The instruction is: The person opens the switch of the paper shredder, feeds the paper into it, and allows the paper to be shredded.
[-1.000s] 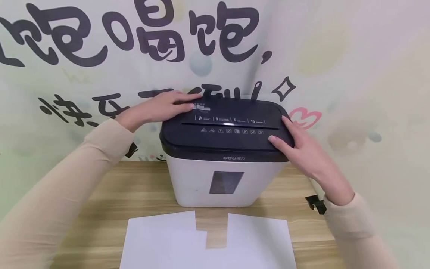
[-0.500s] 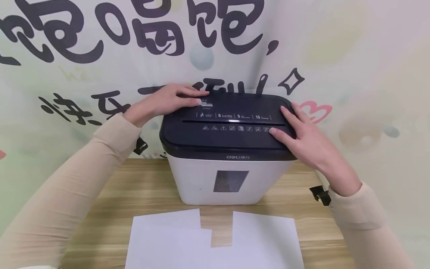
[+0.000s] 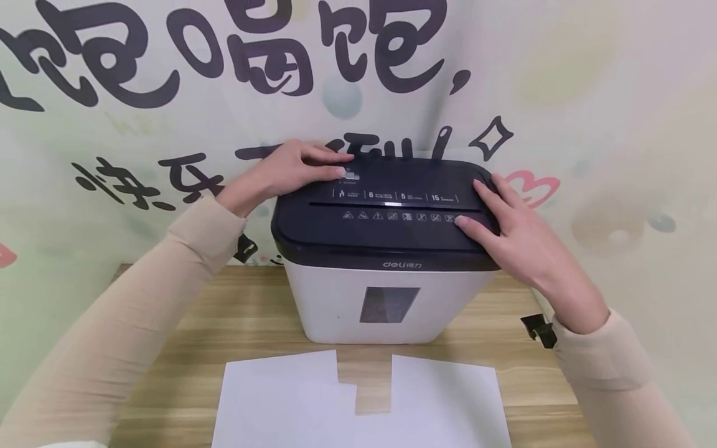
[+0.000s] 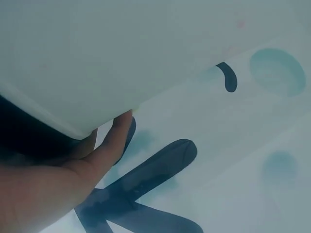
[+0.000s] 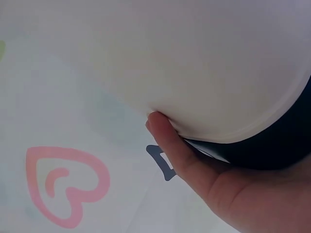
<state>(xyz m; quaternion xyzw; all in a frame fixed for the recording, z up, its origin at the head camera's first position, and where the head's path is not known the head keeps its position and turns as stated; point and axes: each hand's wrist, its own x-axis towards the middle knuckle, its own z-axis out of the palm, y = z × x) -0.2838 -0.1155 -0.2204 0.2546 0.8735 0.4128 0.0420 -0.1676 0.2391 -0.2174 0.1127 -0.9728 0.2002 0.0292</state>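
A paper shredder (image 3: 386,239) with a black lid and a white bin stands upright on the wooden table. My left hand (image 3: 291,168) grips the lid's back left corner, its thumb tip at the small silver slide switch (image 3: 350,176). In the left wrist view, one finger (image 4: 119,133) reaches down past the rim beside the white bin (image 4: 73,63). On the other side, my right hand (image 3: 521,239) grips the lid's right edge, thumb on top. The right wrist view has a fingertip (image 5: 158,121) against the white wall under the rim. Nothing is in the feed slot (image 3: 392,206).
White paper sheets (image 3: 280,404) lie on the table (image 3: 532,379) in front of the shredder. A printed cloth with large dark characters (image 3: 269,62) hangs close behind. Black clips (image 3: 539,331) show at its lower edge.
My left thumb has slid slightly right over the switch. Shredder and paper have shifted a little right in the head view together, as the camera moved. My right hand keeps its hold.
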